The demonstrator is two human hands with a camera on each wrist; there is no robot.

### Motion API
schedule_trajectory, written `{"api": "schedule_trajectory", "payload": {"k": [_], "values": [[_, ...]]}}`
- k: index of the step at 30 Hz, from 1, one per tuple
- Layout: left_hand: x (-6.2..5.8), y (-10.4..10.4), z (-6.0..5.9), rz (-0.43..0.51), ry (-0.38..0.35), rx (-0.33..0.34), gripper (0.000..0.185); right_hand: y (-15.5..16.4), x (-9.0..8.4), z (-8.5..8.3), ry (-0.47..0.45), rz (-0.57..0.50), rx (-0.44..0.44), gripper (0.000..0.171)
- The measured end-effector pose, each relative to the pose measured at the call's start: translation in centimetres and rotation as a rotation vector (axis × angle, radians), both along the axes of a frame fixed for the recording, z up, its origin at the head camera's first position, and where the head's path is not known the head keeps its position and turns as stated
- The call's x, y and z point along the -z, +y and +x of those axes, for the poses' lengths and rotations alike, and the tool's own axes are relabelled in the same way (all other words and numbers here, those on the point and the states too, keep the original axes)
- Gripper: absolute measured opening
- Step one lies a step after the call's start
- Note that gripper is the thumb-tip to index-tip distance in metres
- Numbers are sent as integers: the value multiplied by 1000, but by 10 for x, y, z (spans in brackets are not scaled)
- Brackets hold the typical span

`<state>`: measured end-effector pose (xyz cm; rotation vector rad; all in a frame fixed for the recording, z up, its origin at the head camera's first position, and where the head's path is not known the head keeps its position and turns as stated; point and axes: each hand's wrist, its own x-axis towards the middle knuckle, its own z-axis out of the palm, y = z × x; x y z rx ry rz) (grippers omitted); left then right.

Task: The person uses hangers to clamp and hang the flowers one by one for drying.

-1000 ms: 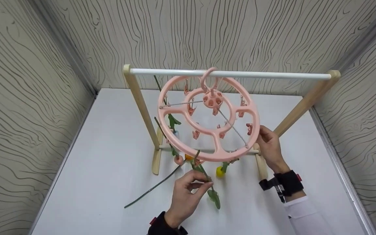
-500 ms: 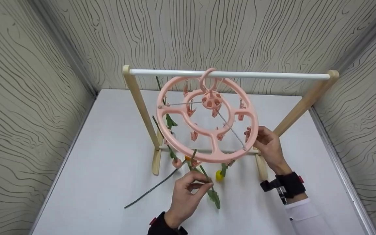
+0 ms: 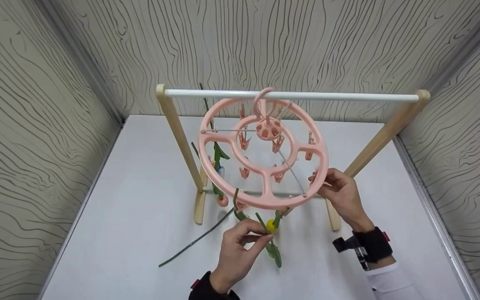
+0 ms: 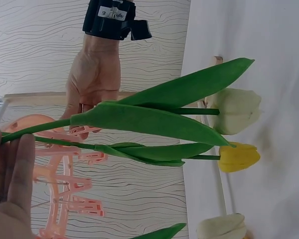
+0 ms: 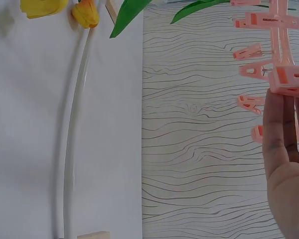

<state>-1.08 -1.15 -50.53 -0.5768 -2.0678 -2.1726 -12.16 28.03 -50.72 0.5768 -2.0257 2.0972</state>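
My left hand [image 3: 242,250] pinches the green stem of an artificial tulip between thumb and fingertips, in front of the hanger. Its leaves and white bloom [image 4: 236,112] hang down, seen in the left wrist view. At the right rim of a round pink clip hanger [image 3: 283,203], my right hand [image 3: 344,200] grips a pink clip [image 5: 291,79] with its fingertips. Several other pink clips [image 3: 308,151] dangle from both rings. A yellow tulip [image 3: 271,226] hangs bloom down from the front rim, close behind the left fingertips. More tulips, one with a pinkish bloom [image 3: 222,201], hang at the left.
The hanger hooks over a white rod [image 3: 340,96] on a wooden stand, whose right leg [image 3: 383,139] rises beside my right hand. A dark green stem [image 3: 198,238] slants across the white table [image 3: 140,225] at the left. Patterned walls enclose three sides.
The hanger has turned a little, bringing its right clip nearer me and the yellow tulip leftward. My right hand has moved slightly downward with it; the left stays in place with its tulip.
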Motion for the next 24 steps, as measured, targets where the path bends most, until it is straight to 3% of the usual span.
{"api": "schedule_trajectory", "payload": {"k": [9,17,24], "values": [[-2,1,4,2,30,12,8,-5,-4,16,19,3,-13,30],[-3,3,8,16,33,25,7,-8,-4,28,34,21,-31,42],[-2,6,11,33,75,62,5,-11,-4,37,43,20,-39,37]]}}
